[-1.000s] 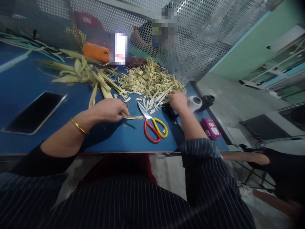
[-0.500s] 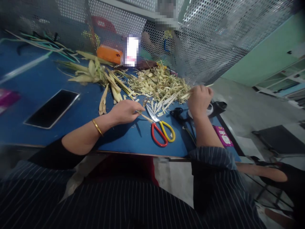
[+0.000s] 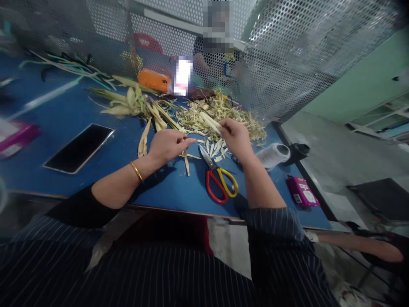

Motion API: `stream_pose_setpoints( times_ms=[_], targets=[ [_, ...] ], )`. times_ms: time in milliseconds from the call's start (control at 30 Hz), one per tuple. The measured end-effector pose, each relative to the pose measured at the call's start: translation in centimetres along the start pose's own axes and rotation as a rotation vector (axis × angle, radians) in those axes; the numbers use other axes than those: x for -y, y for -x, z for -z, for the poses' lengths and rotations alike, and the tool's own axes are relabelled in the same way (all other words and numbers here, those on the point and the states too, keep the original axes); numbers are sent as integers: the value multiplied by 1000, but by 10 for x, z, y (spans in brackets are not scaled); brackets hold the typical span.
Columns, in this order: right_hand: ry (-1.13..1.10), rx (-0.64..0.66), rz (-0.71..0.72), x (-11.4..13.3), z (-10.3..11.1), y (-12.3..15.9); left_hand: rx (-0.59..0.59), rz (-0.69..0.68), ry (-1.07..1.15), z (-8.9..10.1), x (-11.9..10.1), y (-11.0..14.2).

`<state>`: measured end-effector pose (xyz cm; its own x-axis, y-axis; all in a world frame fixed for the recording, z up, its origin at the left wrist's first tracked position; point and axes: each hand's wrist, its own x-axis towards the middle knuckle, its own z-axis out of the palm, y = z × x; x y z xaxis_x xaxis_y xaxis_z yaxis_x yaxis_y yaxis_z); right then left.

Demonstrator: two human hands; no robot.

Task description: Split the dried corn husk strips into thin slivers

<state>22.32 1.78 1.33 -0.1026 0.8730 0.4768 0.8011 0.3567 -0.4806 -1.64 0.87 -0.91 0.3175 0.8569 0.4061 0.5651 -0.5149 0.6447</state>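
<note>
My right hand (image 3: 237, 140) pinches a pale strip of dried corn husk (image 3: 209, 121), held over the front of a heap of husk scraps (image 3: 211, 106). My left hand (image 3: 169, 146), with a gold bangle on its wrist, is closed with thumb and fingertips together. Whatever it may hold is too small to make out. Just below its fingers a thin piece of husk (image 3: 187, 164) lies on the table. Scissors (image 3: 216, 172) with one red and one yellow handle rest between my hands, blades pointing away. Longer corn husks (image 3: 131, 102) lie beyond my left hand.
A phone (image 3: 79, 147) lies at left on the blue table (image 3: 179, 192). A thread cone (image 3: 274, 155) and a purple packet (image 3: 302, 192) are at right. An orange pouch (image 3: 154, 80) stands before a perforated metal screen (image 3: 271, 64). Another person's arm (image 3: 354, 247) shows at lower right.
My right hand has moved left with the husk strip, from the right side to above the heap's front. A thin husk piece now lies below my left hand. The view has shifted slightly.
</note>
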Motion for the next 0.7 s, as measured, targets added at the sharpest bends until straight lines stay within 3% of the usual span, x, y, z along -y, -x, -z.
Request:
stream_pose_setpoints(
  times_ms=[67,133,333,433,600,700],
  targets=[
    [-23,28,10,7,-6,1,-151,29,109,3,-3,-1],
    [-20,35,41,13,-13,4,-214,102,236,5,-6,-3],
    [10,66,127,26,-32,19,-60,362,636,1,-8,-7],
    [1,61,111,27,-35,23,-52,392,696,0,-9,-7],
    [-234,159,-37,26,-32,22,22,425,753,-1,-7,-5],
    [-224,165,-22,27,-32,23,53,473,809,-4,-7,-4]
  ],
)
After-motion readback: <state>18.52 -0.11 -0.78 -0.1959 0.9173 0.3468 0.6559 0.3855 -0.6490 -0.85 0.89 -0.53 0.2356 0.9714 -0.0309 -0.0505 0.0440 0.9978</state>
